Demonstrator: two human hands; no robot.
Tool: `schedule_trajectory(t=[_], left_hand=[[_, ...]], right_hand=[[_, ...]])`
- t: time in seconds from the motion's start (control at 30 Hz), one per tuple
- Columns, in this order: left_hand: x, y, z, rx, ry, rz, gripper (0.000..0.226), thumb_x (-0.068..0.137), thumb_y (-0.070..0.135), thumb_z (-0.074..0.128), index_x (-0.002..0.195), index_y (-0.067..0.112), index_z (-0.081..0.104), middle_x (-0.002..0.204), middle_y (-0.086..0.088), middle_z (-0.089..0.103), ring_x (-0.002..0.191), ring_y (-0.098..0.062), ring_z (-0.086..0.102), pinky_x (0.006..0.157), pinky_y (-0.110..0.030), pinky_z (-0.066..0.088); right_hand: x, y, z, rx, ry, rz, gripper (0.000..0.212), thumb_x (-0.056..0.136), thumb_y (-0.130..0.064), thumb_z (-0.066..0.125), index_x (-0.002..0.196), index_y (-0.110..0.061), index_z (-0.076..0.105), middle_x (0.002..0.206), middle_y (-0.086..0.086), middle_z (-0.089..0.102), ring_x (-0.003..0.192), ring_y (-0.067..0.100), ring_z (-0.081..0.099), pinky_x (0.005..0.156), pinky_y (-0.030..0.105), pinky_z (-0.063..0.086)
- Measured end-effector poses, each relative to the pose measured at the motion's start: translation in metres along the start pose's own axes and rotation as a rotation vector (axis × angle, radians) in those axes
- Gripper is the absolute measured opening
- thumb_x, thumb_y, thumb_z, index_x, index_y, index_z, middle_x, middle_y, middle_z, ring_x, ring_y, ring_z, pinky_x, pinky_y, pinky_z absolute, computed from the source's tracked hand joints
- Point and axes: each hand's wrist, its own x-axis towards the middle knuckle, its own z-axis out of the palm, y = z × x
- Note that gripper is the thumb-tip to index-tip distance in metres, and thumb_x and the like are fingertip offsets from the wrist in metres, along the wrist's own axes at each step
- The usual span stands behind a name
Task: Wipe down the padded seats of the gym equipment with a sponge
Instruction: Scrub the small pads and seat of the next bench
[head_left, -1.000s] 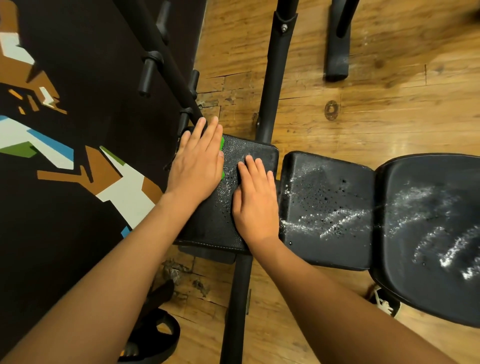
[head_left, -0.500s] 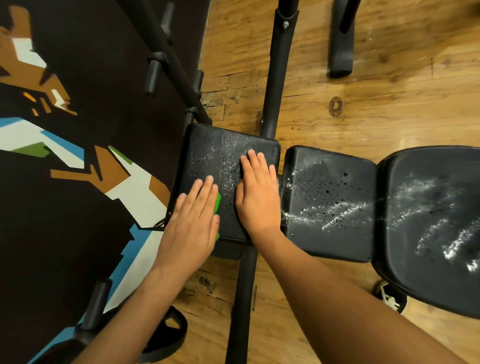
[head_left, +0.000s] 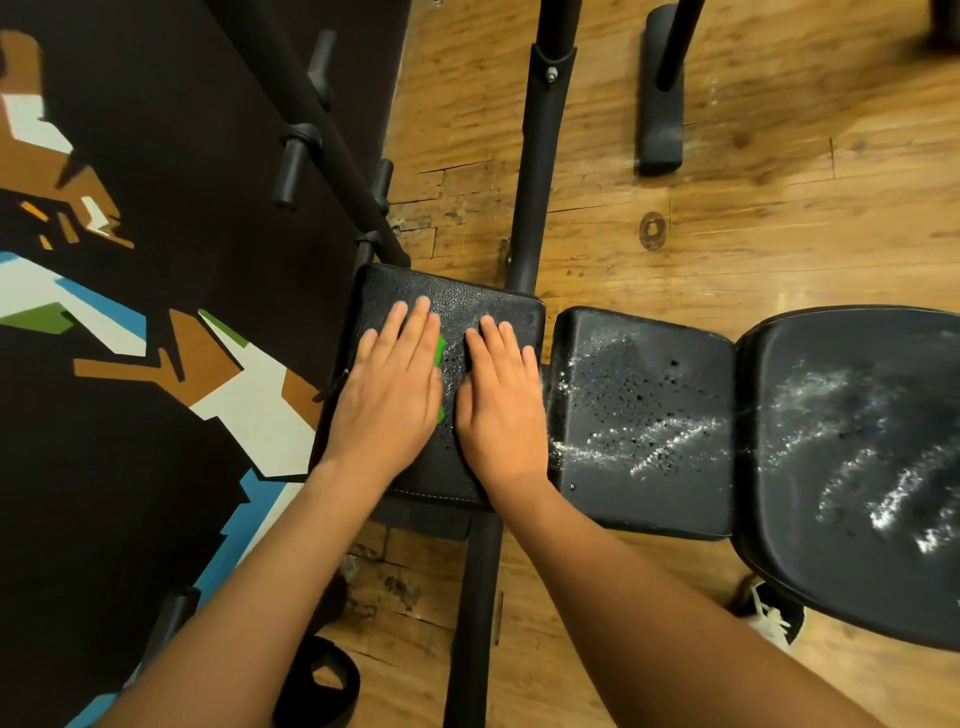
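Your left hand (head_left: 389, 384), fingers straight, presses the green sponge (head_left: 441, 351), showing at its 3 o'clock edge, onto the small seat pad (head_left: 467, 299), your right hand (head_left: 501, 400) lying flat and empty alongside.

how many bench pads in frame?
3. Left pad, the smallest; middle pad, streaked white; right pad, the largest, cut off at the frame edge, so more may lie beyond.
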Motion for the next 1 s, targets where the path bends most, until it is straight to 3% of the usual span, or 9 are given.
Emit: schedule_trajectory(t=[0.13, 0.3, 0.43, 0.77, 1.0], left_hand=[[0.032, -0.002, -0.007, -0.033, 0.008, -0.027, 0.056, 0.107, 0.025, 0.035, 0.159, 0.009, 0.022, 0.169, -0.008, 0.014, 0.156, -0.024, 0.007, 0.124, -0.045, 0.012], [-0.001, 0.002, -0.002, -0.036, 0.024, -0.024, 0.058, 0.105, 0.023, 0.037, 0.159, 0.008, 0.023, 0.168, -0.009, 0.016, 0.156, -0.025, 0.009, 0.123, -0.046, 0.014], [-0.02, 0.002, 0.003, -0.029, 0.018, 0.0, 0.057, 0.105, 0.025, 0.03, 0.158, 0.008, 0.024, 0.168, -0.008, 0.017, 0.156, -0.024, 0.01, 0.122, -0.044, 0.012], [0.062, 0.008, -0.005, -0.043, 0.038, -0.006, 0.055, 0.106, 0.024, 0.036, 0.159, 0.009, 0.025, 0.168, -0.006, 0.017, 0.156, -0.025, 0.008, 0.124, -0.046, 0.013], [0.066, 0.005, -0.003, -0.037, 0.056, 0.022, 0.055, 0.105, 0.023, 0.038, 0.158, 0.008, 0.027, 0.167, -0.007, 0.02, 0.156, -0.024, 0.01, 0.124, -0.047, 0.014]], right_hand=[[0.0, 0.002, 0.001, -0.002, 0.0, -0.011, 0.056, 0.097, -0.023, 0.037, 0.15, -0.01, 0.045, 0.163, 0.008, 0.035, 0.154, 0.025, 0.023, 0.126, 0.043, 0.012], [-0.001, 0.002, 0.0, 0.015, -0.002, -0.003, 0.056, 0.098, -0.024, 0.035, 0.151, -0.01, 0.045, 0.163, 0.007, 0.035, 0.155, 0.024, 0.021, 0.127, 0.041, 0.01], [0.0, 0.002, 0.0, 0.019, 0.004, 0.001, 0.052, 0.099, -0.017, 0.046, 0.15, -0.009, 0.046, 0.163, 0.008, 0.036, 0.154, 0.024, 0.022, 0.126, 0.04, 0.009], [-0.001, 0.001, 0.0, 0.012, 0.01, -0.006, 0.052, 0.099, -0.017, 0.048, 0.151, -0.009, 0.046, 0.163, 0.008, 0.036, 0.154, 0.025, 0.023, 0.126, 0.041, 0.011], [-0.001, 0.001, -0.001, 0.028, 0.013, -0.003, 0.053, 0.098, -0.017, 0.045, 0.149, -0.008, 0.047, 0.161, 0.009, 0.038, 0.153, 0.026, 0.026, 0.126, 0.043, 0.013]])
